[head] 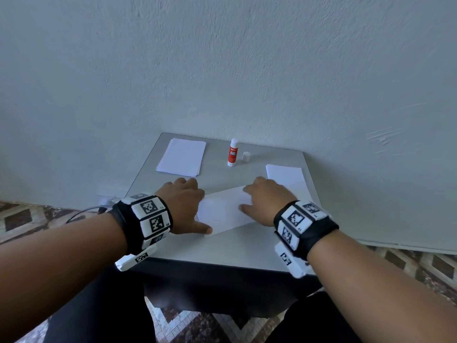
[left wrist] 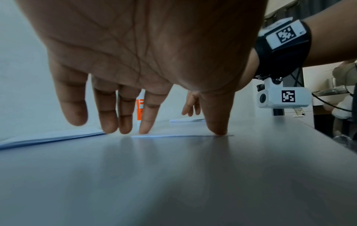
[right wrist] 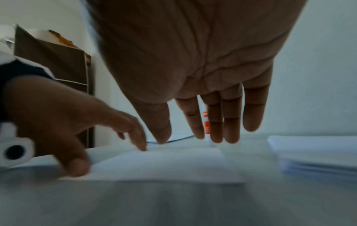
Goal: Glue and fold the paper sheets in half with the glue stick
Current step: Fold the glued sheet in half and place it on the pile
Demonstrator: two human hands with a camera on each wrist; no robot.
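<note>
A small grey counter (head: 222, 251) with a dark front stands against a plain pale wall (head: 222, 70). Patterned brown tile floor (head: 408, 266) surrounds it. A brown cardboard box (right wrist: 58, 61) stands aside.

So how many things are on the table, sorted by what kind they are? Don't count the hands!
Paper stacks: 2, one far left, one at the right
Folded paper sheet between the hands: 1
Glue stick, standing up: 1
Glue cap, beside the stick: 1
Total: 5
</note>
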